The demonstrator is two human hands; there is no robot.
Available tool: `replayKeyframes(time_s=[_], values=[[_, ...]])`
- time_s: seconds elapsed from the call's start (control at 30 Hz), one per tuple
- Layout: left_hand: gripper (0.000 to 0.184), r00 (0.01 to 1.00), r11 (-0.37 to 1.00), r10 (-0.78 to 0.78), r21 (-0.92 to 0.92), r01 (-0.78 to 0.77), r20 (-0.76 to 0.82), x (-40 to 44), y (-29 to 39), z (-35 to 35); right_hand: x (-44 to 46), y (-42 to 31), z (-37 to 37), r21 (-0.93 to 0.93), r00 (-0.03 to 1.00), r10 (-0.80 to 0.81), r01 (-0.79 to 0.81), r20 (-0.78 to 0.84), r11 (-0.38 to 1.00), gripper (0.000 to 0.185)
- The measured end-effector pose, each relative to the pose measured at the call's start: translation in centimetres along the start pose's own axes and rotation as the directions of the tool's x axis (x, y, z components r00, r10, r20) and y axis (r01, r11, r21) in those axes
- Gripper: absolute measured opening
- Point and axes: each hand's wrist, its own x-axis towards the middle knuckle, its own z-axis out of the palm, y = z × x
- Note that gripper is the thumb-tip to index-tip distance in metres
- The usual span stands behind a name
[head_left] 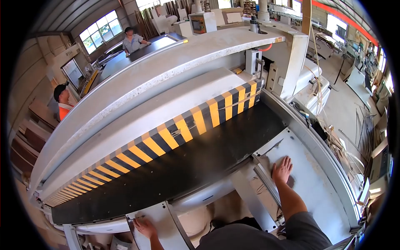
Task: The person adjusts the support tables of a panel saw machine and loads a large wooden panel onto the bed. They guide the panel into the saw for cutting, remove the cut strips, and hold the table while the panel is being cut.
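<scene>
The left hand [145, 227] is placed open on the left plate [166, 221], the right hand [283, 170] open on the right plate [318, 179]; nothing is gripped. The black bed [187, 171] is located ahead of both, below the striped beam [166, 136], its long axis directed from near left to far right. The left hand is judged nearer its edge.

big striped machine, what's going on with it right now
Someone is leaning over the near side of the big machine, holding nothing. Their left hand is on the narrower metal panel, and their right hand lies flat on the wider one. Both are clear of the striped beam. Beyond the machine are a person in grey and one in orange.
</scene>
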Motion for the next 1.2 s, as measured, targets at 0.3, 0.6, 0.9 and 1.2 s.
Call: replayKeyframes(time_s=[0.3, 0.6, 0.9, 1.2], values=[[0.055, 0.927, 0.778, 0.375, -0.532, -0.333, -0.032, 1.2, 13.2, 3.5, 0.0, -0.2, -0.1, -0.028, 0.999, 0.019, -0.018, 0.039, 0.999, 0.085], [0.055, 0.461, 0.374, 0.887, -0.651, -0.661, 0.041, 0.2, 36.6, 6.3, 0.3, 0.0, 0.2, -0.045, 0.992, 0.043, -0.038, 0.119, 0.998, 0.083], [0.057, 0.182, 0.166, 0.983, -0.549, -0.819, 0.026, -0.1, 50.7, 15.6, 1.6, 2.1, 5.2, -0.053, 0.999, -0.014, 0.011, -0.053, 0.999, 0.086], [0.070, 0.526, 0.542, 0.841, -0.184, -0.820, 0.129, 3.7, 61.7, 23.8, 2.3, 2.9, 7.4, -0.088, 0.995, -0.040, 0.031, -0.096, 0.996, 0.085]])
